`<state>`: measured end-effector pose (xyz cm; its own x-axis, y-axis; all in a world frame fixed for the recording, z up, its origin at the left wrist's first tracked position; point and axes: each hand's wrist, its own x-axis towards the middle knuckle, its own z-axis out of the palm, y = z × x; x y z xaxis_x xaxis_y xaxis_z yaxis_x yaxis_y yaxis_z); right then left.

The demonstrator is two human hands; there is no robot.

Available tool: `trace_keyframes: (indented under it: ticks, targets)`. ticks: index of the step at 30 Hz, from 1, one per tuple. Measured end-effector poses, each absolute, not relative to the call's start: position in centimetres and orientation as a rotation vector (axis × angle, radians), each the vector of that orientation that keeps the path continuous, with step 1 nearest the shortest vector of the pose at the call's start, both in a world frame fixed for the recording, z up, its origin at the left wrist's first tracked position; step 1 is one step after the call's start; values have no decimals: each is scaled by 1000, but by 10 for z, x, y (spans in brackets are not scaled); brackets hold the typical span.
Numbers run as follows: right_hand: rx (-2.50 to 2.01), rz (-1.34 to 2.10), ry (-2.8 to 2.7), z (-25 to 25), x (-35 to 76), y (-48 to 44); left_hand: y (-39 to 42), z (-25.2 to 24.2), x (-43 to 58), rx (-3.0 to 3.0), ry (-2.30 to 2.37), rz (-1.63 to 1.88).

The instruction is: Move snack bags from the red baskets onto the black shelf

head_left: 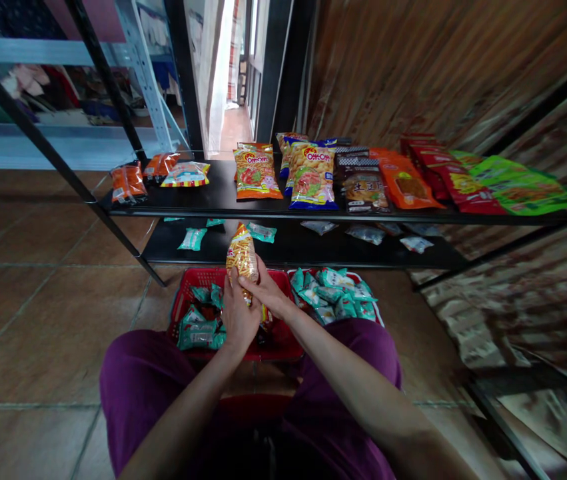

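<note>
Both of my hands grip one yellow-orange snack bag, tilted upright above the baskets. My left hand is closed round its lower left side, and my right hand pinches its lower right edge. Below them stands a red basket with several small teal packets in it; my hands hide part of its contents. To its right, a second basket is heaped with more teal packets.
A black two-tier shelf stands ahead. Its upper board carries orange bags, a blue-edged bag, brown, red and green packs. Small teal and clear packets lie on the lower board. Corrugated wall covering rises at right.
</note>
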<state>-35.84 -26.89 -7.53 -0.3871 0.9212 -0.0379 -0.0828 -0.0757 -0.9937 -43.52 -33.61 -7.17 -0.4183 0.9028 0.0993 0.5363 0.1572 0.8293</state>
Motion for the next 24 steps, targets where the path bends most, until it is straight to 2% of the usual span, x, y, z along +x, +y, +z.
trace_keyframes:
  ticks: [8,20,24]
  targets:
    - [-831,1904,-1031,-87,-347,-265,-355,-75,-426,1692,2012,977]
    - [-833,2007,-719,-101,-340,-255,-369,-82,-423,2084,1958,1023]
    - [-830,2189,-615,-106,-335,-249,-372,-83,-426,2162,1874,1033]
